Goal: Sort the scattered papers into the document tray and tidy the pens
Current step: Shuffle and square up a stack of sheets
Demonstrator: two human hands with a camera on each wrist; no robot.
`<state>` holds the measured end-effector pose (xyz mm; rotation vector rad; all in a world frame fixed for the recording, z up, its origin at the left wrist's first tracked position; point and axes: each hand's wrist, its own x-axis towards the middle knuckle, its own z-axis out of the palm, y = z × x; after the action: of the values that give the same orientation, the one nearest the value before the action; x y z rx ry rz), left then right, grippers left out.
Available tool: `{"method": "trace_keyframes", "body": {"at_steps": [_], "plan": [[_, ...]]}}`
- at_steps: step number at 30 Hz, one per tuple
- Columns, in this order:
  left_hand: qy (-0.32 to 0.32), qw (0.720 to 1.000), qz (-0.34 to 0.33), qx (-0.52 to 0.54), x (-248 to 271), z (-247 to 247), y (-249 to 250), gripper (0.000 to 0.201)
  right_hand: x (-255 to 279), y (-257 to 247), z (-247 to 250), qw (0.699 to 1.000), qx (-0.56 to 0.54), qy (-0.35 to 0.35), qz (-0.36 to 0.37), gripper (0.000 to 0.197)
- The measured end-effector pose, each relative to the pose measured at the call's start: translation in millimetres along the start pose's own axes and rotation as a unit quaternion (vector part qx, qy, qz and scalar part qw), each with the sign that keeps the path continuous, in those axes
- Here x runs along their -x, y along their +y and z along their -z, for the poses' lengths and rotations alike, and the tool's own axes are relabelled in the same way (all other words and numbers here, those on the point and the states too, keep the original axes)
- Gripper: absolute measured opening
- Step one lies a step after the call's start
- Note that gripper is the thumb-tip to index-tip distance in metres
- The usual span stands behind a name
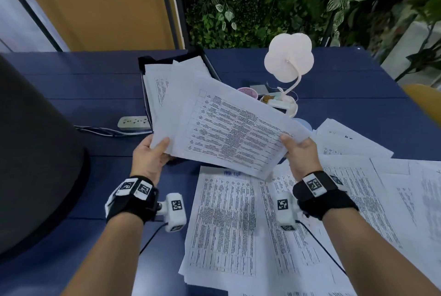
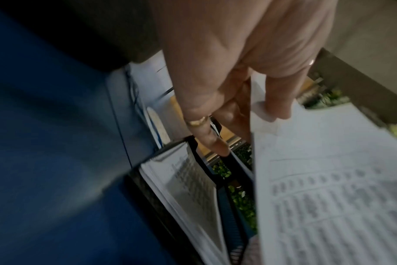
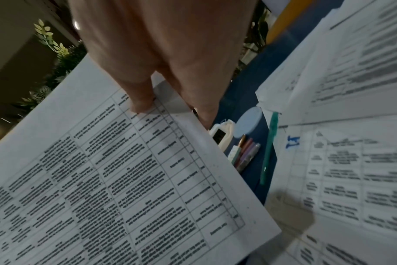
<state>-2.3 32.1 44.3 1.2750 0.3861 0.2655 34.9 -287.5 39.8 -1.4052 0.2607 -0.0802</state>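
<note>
A sheaf of printed papers [image 1: 222,128] hangs in the air between my two hands, tilted over the near end of the black document tray [image 1: 146,95]. My left hand [image 1: 152,150] pinches its left corner, thumb on top. My right hand [image 1: 298,150] pinches its right edge. The tray holds several sheets [image 1: 171,71]. In the left wrist view the held papers [image 2: 329,179] stand beside the tray [image 2: 161,206]. In the right wrist view the sheaf [image 3: 125,179] lies under my thumb; several pens [image 3: 247,154] and a green pen [image 3: 269,148] lie on the desk beneath. More papers [image 1: 262,224] are scattered on the blue desk.
A white flower-shaped desk lamp [image 1: 288,61] stands right of the tray, with a pink cup [image 1: 248,92] by its base. A power strip [image 1: 133,122] and cable lie left of the tray. A dark grey rounded object [image 1: 31,147] fills the left side. A plant wall rises behind the desk.
</note>
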Motion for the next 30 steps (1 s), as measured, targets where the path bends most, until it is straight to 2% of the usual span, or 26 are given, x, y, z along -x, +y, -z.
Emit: {"method": "trace_keyframes", "body": {"at_steps": [6,12,17,19,20,21,23,24,25,27,28,30], "plan": [[-0.043,0.993,-0.013,-0.11,-1.4,9.9,-3.5,0.024,-5.7,-4.9,4.2,1.0,0.006,-0.016,0.003,0.015],[-0.036,0.993,0.009,-0.116,6.3,-3.0,-10.2,0.023,1.5,0.2,1.9,0.997,0.055,-0.046,0.009,0.024],[-0.049,0.988,-0.014,-0.145,6.5,-6.3,-0.5,0.015,-2.1,-20.5,-0.1,0.98,0.18,-0.018,0.082,0.025],[-0.062,0.983,-0.022,-0.174,4.4,-7.5,5.0,0.01,-2.6,-33.0,-1.8,0.954,0.283,-0.015,0.098,0.028],[-0.062,0.98,-0.024,-0.185,3.0,-8.2,7.7,0.008,-2.3,-38.9,-3.4,0.927,0.358,-0.018,0.108,0.03],[-0.062,0.978,-0.026,-0.195,2.5,-9.4,11.1,0.01,-1.1,-44.9,-6.0,0.887,0.445,-0.026,0.123,0.032],[-0.075,0.974,-0.025,-0.214,2.1,-13.7,17.4,0.013,3.0,-54.9,-13.1,0.785,0.596,-0.048,0.161,0.033],[-0.088,0.971,-0.026,-0.219,3.0,-16.9,20.0,0.009,4.8,-58.4,-16.9,0.748,0.637,-0.066,0.176,0.032],[-0.102,0.969,-0.03,-0.224,5.6,-21.0,23.8,0.007,6.9,-61.5,-21.4,0.724,0.658,-0.086,0.188,0.029],[-0.122,0.967,-0.036,-0.22,9.2,-29.6,28.8,0.008,10.4,-63.6,-29.8,0.708,0.671,-0.119,0.189,0.019],[-0.122,0.969,-0.035,-0.21,8.5,-31.7,29.5,0.012,11.9,-64.7,-32.9,0.714,0.665,-0.128,0.179,0.017],[-0.09,0.978,-0.045,-0.182,5.9,-33.5,29.6,0.027,9.5,-62.9,-31.8,0.752,0.626,-0.131,0.16,0.018]]}}
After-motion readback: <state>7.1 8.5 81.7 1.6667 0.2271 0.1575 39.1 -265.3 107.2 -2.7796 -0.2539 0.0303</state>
